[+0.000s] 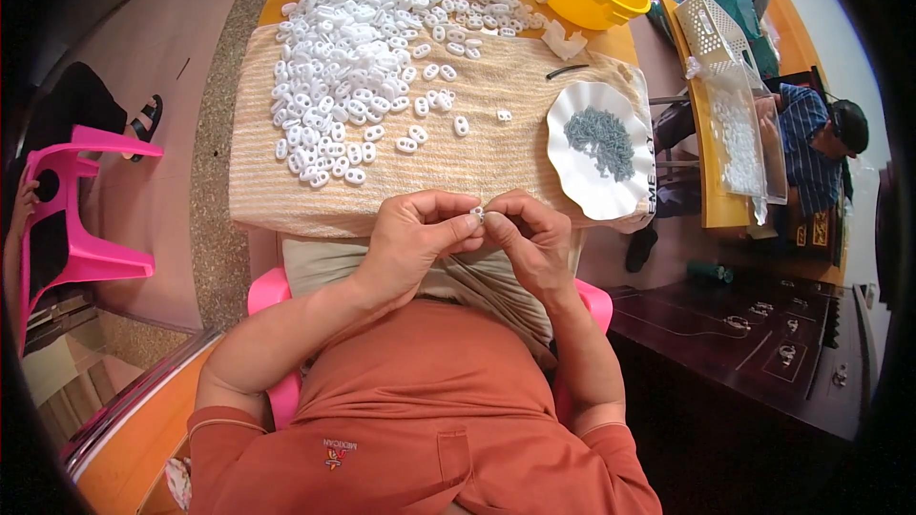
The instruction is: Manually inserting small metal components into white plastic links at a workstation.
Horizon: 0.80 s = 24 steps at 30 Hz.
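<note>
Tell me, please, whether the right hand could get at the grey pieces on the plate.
Probably yes: the grey pieces lie uncovered on the plate near the right hand, though it is busy with a small white piece.

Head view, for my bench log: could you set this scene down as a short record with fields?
Left hand: pinching a small pale piece
Right hand: at the same piece
Cloth: striped, under the hands' far side
White two-holed pieces: heaped far left
Plate: white, wavy-rimmed, right
Small grey parts: on plate
Basin: yellow, far right
</note>
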{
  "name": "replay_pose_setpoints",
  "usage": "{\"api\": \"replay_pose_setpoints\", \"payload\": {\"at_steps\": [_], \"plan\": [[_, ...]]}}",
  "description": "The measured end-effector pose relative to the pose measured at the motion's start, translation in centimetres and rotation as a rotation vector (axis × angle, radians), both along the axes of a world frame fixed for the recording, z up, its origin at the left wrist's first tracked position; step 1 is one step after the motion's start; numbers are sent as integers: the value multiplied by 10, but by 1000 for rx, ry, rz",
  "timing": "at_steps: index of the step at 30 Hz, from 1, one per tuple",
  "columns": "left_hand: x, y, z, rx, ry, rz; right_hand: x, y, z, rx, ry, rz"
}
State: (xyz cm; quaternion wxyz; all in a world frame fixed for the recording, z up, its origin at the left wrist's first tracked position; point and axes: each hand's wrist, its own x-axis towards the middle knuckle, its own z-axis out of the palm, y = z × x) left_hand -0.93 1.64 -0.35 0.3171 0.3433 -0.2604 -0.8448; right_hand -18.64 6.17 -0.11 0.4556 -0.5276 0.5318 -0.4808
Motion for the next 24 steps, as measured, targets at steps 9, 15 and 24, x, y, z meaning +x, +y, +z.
{"api": "replay_pose_setpoints", "payload": {"at_steps": [9, 15, 24], "plan": [[0, 2, -1, -53, 15, 46, 5, 1, 2, 66, -28, -9], [-2, 4, -2, -128, -4, 49, 8, 1, 8, 119, -93, -17], [-2, 1, -6, -150, 23, 56, 5, -6, 10, 175, -273, 27]]}}
